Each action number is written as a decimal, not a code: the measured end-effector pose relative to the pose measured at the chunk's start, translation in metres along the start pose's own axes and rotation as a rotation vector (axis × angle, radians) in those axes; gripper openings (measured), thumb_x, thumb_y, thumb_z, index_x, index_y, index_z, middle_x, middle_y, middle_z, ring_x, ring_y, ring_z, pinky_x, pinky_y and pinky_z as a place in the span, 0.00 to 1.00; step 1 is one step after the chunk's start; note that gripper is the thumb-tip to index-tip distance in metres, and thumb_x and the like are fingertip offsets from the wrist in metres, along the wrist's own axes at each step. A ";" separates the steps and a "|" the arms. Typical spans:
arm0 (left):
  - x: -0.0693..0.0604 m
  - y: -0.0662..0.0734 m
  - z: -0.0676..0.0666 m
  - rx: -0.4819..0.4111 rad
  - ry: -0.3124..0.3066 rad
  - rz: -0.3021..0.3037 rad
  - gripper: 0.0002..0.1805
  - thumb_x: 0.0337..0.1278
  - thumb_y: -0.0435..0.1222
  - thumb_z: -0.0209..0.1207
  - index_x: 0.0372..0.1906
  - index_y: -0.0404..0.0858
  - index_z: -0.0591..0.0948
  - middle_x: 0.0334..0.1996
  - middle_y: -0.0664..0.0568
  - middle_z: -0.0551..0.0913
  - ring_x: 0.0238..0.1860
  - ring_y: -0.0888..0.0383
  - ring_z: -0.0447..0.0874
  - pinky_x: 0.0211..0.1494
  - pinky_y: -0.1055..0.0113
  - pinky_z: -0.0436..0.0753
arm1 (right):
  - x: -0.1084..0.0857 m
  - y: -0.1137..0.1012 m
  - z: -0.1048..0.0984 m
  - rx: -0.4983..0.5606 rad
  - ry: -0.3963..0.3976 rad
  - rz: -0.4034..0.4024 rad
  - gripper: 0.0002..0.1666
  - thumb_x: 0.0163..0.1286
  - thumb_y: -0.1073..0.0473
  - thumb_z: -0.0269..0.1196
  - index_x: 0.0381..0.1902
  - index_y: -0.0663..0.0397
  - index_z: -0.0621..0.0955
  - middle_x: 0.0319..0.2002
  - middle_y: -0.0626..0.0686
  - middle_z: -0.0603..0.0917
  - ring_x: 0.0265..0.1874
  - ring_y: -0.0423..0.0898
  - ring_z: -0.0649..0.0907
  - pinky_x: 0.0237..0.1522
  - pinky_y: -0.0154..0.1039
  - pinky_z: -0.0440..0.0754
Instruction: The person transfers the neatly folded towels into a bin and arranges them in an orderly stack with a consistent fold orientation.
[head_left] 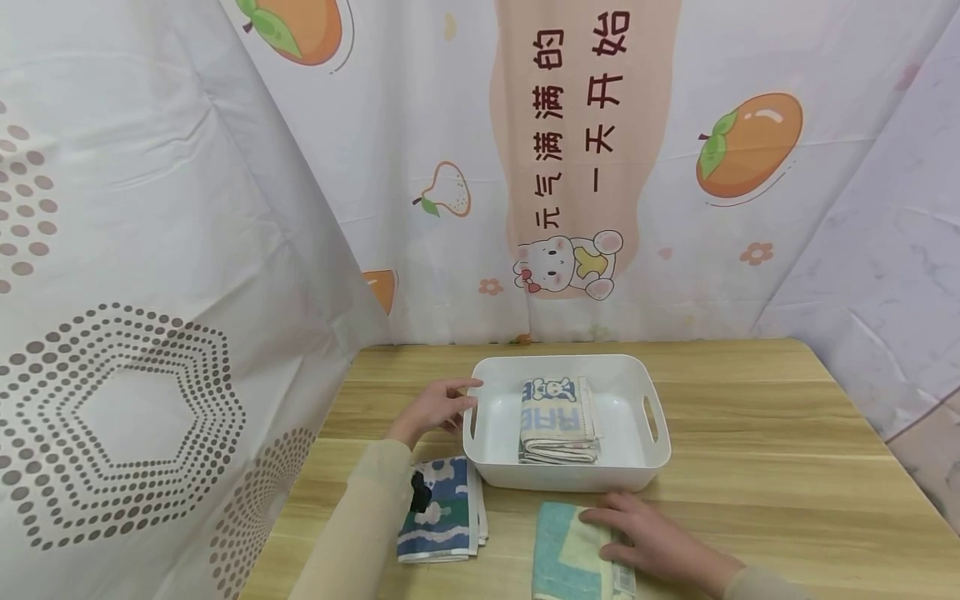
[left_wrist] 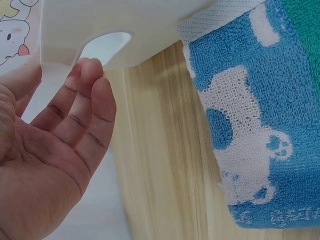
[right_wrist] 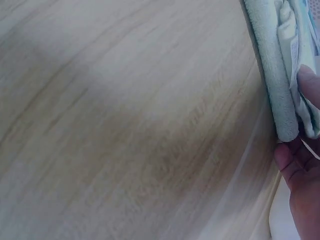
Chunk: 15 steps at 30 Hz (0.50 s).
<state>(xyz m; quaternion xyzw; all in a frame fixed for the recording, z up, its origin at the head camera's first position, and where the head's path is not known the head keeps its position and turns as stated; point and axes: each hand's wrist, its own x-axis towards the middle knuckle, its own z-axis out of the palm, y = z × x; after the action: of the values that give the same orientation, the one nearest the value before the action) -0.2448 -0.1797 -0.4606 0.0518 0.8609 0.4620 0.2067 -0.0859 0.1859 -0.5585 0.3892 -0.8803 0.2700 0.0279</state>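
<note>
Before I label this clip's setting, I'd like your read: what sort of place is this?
Probably a makeshift indoor work corner: printed curtains hang beside and behind a wood-grain table holding a white basket and folded towels.

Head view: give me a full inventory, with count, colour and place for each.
White bin: 1, white, on the table
Beige towel: 1, beige with blue print, folded inside the bin
Blue-green towel: 1, blue, green and white, left of front
Teal-yellow towel: 1, teal and pale yellow, in front of the bin
Table: 1, wood-toned, beneath everything
Fruit-print backdrop: 1, mostly white, behind the table
Dotted sheet: 1, white with brownish dots, left
Black object: 1, black, beside the left sleeve; unclear what
Sleeves: 2, cream, on both arms
Left hand: 1, bare, at the bin's left rim
Right hand: 1, bare, on the teal-yellow towel
</note>
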 end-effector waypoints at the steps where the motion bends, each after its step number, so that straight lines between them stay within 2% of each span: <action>1: 0.000 0.000 0.000 0.002 0.001 0.001 0.22 0.73 0.39 0.60 0.69 0.47 0.79 0.40 0.44 0.81 0.32 0.49 0.83 0.40 0.54 0.88 | 0.000 0.000 0.001 0.006 0.005 -0.008 0.24 0.69 0.46 0.69 0.61 0.41 0.82 0.52 0.45 0.81 0.51 0.44 0.80 0.49 0.46 0.83; 5: -0.001 0.001 0.000 0.013 0.001 -0.002 0.22 0.73 0.39 0.60 0.69 0.47 0.78 0.40 0.44 0.81 0.32 0.50 0.83 0.38 0.57 0.87 | 0.002 -0.003 0.004 0.027 0.024 -0.023 0.23 0.67 0.53 0.71 0.59 0.42 0.82 0.51 0.42 0.80 0.46 0.37 0.78 0.46 0.41 0.82; 9: 0.000 0.002 0.000 0.014 0.003 -0.003 0.23 0.73 0.39 0.60 0.69 0.47 0.78 0.40 0.44 0.81 0.31 0.51 0.82 0.38 0.58 0.87 | 0.004 -0.005 0.005 0.069 0.009 -0.008 0.21 0.66 0.57 0.71 0.56 0.43 0.81 0.49 0.40 0.79 0.41 0.31 0.74 0.41 0.36 0.80; 15: 0.000 0.001 -0.001 0.017 -0.007 -0.002 0.23 0.73 0.40 0.60 0.70 0.46 0.78 0.41 0.44 0.81 0.32 0.50 0.82 0.38 0.58 0.87 | 0.006 -0.008 0.003 0.126 0.008 -0.040 0.21 0.65 0.61 0.71 0.56 0.44 0.80 0.46 0.39 0.77 0.36 0.27 0.72 0.36 0.29 0.77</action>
<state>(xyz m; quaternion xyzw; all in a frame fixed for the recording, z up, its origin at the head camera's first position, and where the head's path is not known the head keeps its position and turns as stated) -0.2454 -0.1794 -0.4595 0.0544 0.8642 0.4542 0.2095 -0.0840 0.1762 -0.5562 0.4063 -0.8535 0.3259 0.0124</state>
